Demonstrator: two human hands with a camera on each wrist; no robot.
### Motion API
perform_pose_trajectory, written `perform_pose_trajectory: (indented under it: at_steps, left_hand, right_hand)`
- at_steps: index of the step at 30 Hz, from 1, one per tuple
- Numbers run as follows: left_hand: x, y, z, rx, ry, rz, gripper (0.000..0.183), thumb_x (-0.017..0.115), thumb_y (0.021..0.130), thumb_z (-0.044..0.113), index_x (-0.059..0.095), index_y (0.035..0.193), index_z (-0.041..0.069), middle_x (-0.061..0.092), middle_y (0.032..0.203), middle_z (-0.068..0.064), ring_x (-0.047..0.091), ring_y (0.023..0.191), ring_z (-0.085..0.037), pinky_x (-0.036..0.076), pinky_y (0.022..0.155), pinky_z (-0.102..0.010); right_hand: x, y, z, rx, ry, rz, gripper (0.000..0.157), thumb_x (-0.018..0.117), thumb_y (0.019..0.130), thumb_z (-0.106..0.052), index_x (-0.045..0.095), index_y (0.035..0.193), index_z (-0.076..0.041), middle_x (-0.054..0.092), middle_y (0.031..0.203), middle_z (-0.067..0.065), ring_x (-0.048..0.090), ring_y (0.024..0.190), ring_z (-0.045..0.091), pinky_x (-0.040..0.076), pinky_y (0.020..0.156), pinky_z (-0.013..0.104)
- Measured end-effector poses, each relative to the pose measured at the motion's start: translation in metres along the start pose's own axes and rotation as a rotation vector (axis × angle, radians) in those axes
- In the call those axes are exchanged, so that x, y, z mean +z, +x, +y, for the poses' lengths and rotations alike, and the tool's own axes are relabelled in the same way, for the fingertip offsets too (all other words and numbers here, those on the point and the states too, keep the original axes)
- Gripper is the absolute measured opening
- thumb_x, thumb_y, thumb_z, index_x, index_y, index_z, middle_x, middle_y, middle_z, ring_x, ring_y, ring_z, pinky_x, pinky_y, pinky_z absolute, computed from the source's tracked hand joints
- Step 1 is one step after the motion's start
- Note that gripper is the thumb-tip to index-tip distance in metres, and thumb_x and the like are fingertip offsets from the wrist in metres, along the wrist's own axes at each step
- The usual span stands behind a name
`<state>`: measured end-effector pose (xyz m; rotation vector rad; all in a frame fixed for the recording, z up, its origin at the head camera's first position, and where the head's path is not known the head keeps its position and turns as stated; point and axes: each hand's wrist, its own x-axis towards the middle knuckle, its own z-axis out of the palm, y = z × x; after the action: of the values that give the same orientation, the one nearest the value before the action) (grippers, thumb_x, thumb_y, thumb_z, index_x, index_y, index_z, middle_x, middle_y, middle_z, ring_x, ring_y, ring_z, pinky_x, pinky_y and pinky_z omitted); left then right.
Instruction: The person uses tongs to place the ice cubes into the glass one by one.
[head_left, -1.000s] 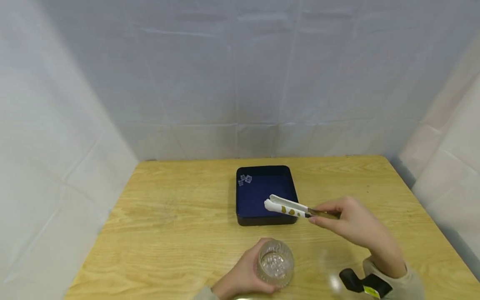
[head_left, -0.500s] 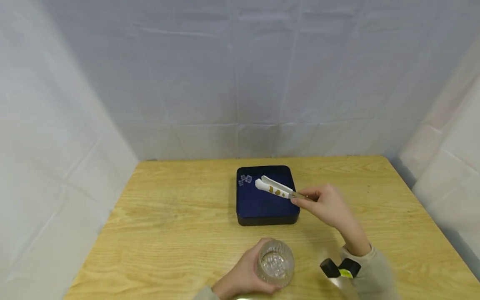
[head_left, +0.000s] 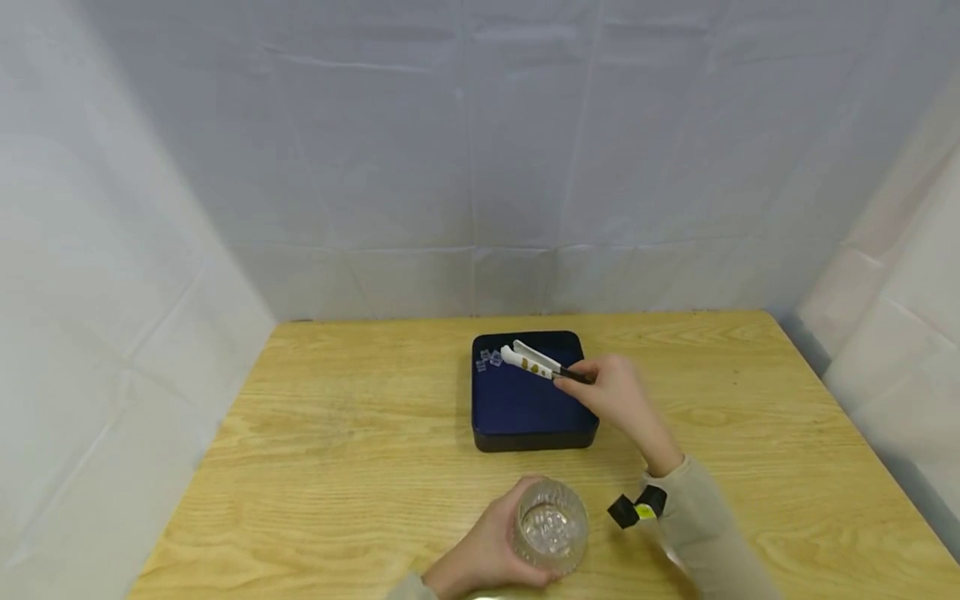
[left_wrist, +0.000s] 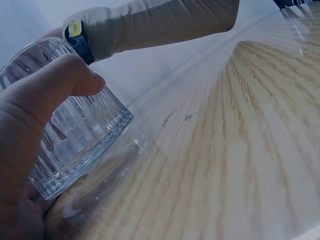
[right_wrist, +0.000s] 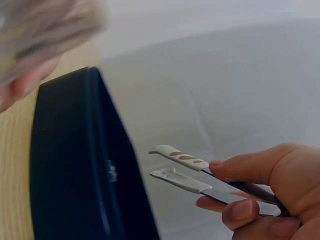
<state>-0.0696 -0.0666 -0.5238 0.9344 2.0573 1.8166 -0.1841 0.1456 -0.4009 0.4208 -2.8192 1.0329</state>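
Observation:
My left hand grips a ribbed clear glass standing at the table's front; in the left wrist view the thumb lies across the glass. Clear pieces show at its bottom. My right hand holds a pair of tongs with white, brown-spotted tips over the dark blue tray. The right wrist view shows the tongs spread, nothing between their tips. Several clear cubes lie in the tray's far left corner, just left of the tong tips.
The wooden table carries the tray near its middle. White sheeting stands behind and at both sides. A black wrist camera mount sits under the right sleeve, to the right of the glass.
My right hand has carried the tongs left and away from me, from the tray's near right side to beside the clear cubes. The left hand and glass have stayed put.

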Motion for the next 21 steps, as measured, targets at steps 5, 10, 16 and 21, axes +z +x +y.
perform_pose_trajectory:
  at_steps: [5,10,16,21]
  left_hand:
    - [0.000,0.001,0.000,-0.005,-0.017,-0.002,0.088,0.088,0.066,0.008,0.043,0.140,0.026,0.059,0.131,0.003,0.059,0.117,-0.017,0.048,0.101,-0.035]
    - [0.001,0.000,0.000,0.012,-0.011,0.002,0.089,0.089,0.065,0.008,0.044,0.140,0.024,0.058,0.131,0.002,0.059,0.116,-0.018,0.049,0.100,-0.035]
    - [0.000,-0.001,0.000,-0.002,-0.015,0.005,0.090,0.090,0.065,0.008,0.043,0.140,0.025,0.058,0.131,0.002,0.058,0.116,-0.017,0.049,0.099,-0.035]
    - [0.000,-0.003,-0.001,-0.018,-0.032,0.004,0.090,0.090,0.065,0.009,0.044,0.140,0.025,0.057,0.131,0.002,0.058,0.115,-0.017,0.049,0.098,-0.034]
  right_hand:
    - [0.019,0.015,0.009,-0.029,-0.050,-0.004,0.024,0.078,0.084,-0.028,0.079,0.096,-0.007,0.071,0.078,0.002,0.050,0.056,0.009,0.042,0.053,0.027]
    - [0.031,0.025,0.014,-0.024,-0.085,-0.007,0.026,0.078,0.084,-0.028,0.079,0.097,-0.006,0.074,0.086,0.007,0.049,0.054,0.009,0.043,0.054,0.028]
    - [0.041,0.031,0.015,0.017,-0.123,-0.032,0.030,0.079,0.083,-0.030,0.078,0.100,-0.005,0.075,0.096,0.011,0.066,0.068,0.017,0.057,0.068,0.038]
    - [0.049,0.032,0.016,0.039,-0.156,-0.078,0.032,0.078,0.085,-0.031,0.078,0.103,-0.004,0.074,0.102,0.012,0.071,0.087,0.026,0.058,0.078,0.045]
